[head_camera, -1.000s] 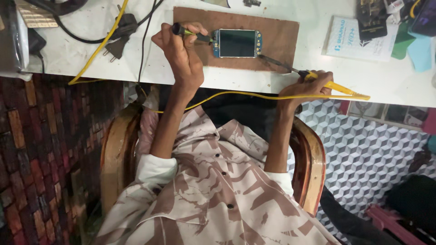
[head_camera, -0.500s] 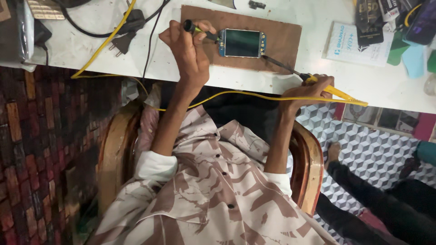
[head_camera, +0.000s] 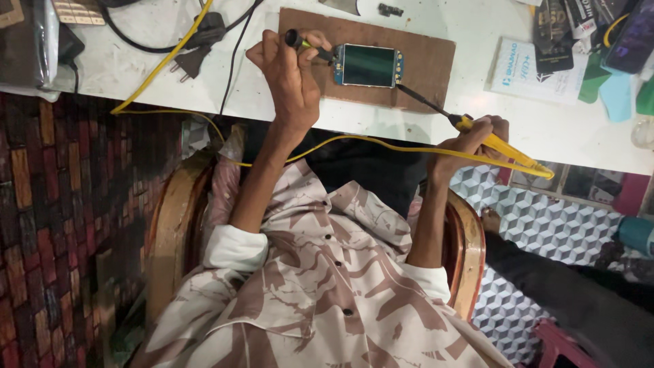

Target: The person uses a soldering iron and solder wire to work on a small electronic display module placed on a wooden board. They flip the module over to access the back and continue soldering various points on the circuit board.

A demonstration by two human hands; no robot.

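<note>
Two hands gripping tools: left hand [head_camera: 289, 71] screwdriver [head_camera: 310, 46], right hand [head_camera: 470, 136] yellow probe [head_camera: 501, 146] at screen module [head_camera: 368, 65]; black cables [head_camera: 204, 34] crowd left, probe tip unclear.

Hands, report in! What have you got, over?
Left hand grips small screwdriver at blue screen module. Right hand grips yellow soldering iron. Yellow cord crosses below.

black plug [head_camera: 194, 58] on white bench [head_camera: 136, 68] | wooden chair [head_camera: 170, 225] | cards, perhaps packets [head_camera: 565, 31] top right

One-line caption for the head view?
Left hand holds a small tool at a screen module on a brown board; right hand holds a yellow probe.
</note>
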